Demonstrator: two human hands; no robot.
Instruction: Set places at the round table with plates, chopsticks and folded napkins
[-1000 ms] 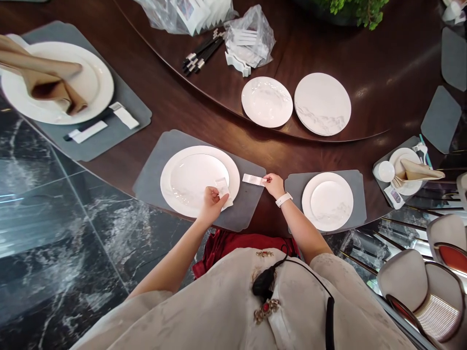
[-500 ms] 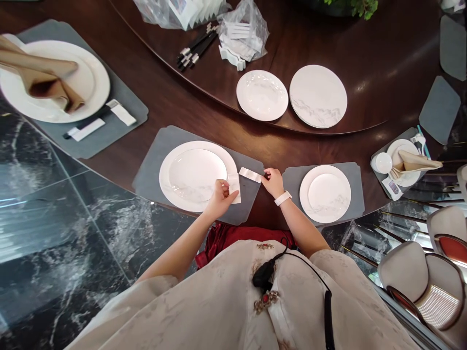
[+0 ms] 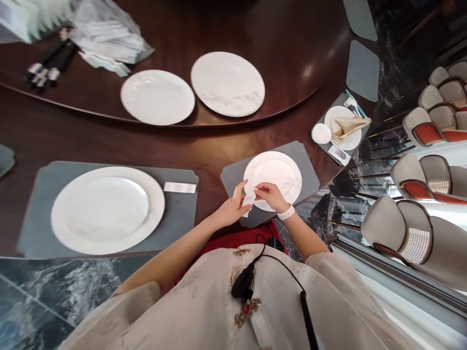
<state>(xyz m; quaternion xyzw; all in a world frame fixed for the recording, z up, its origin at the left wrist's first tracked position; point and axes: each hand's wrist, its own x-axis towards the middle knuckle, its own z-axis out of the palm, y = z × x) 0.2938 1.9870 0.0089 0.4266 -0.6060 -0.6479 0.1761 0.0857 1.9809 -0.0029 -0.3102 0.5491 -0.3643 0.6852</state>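
Observation:
My left hand [image 3: 230, 211] and my right hand [image 3: 272, 195] meet over the left rim of the white plates [image 3: 279, 170] on the right-hand grey placemat [image 3: 308, 165]. Between them are small white pieces that look like chopstick rests [image 3: 249, 198]; how many is hard to tell. The right thumb and fingers pinch the top end. My left fingers are around the lower part, with the index raised. To the left, another white chopstick rest [image 3: 180, 187] lies flat on a grey placemat [image 3: 182, 218], right of two stacked white plates [image 3: 109, 209].
On the raised round turntable [image 3: 288, 58] are two white plates [image 3: 156, 97], black chopsticks [image 3: 54, 58] and a plastic bag of white pieces [image 3: 109, 36]. A set place with a folded beige napkin [image 3: 346, 129] is at right. Chairs [image 3: 412, 231] stand beyond.
My view and body have shifted right. Both hands left the left-hand placemat, where one chopstick rest stays. They have come together at the right-hand plates with white pieces between them.

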